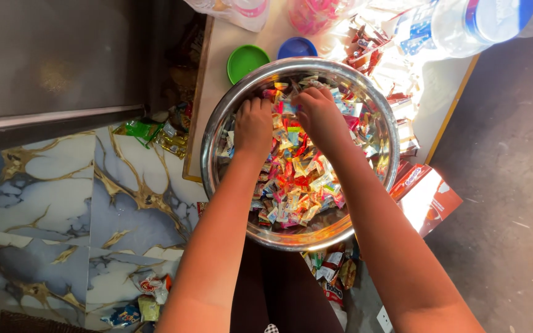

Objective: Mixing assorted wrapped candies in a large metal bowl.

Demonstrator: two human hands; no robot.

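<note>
Heap of small bright sweet wrappers (pixel 297 179) in the steel bowl (pixel 217 123) at centre, red carton (pixel 427 197) lower right of it, red packets (pixel 365 52) upper right, blue-and-white bottle label (pixel 417 28) top right, green and gold packets (pixel 155 134) left, loose wrappers (pixel 140 302) bottom left.

You've got a big round steel bowl (pixel 217 132) in front of you, shiny, upright, sitting on the pale board w/ its near edge hanging over toward your lap. It's filled approx. halfway w/ small wrapped candies (pixel 294 185): red, yellow, pink, blue, silver wrappers, all jumbled, no order. The pile sits thickest at center and the far side; bare metal shows along the near inner wall. Both your hands are down in the pile at the far half: left hand (pixel 253 126) knuckles up, fingers curled into the wrappers; right hand (pixel 319 117) just beside it, fingers also buried. Can't tell what either hand actually grips.
</note>
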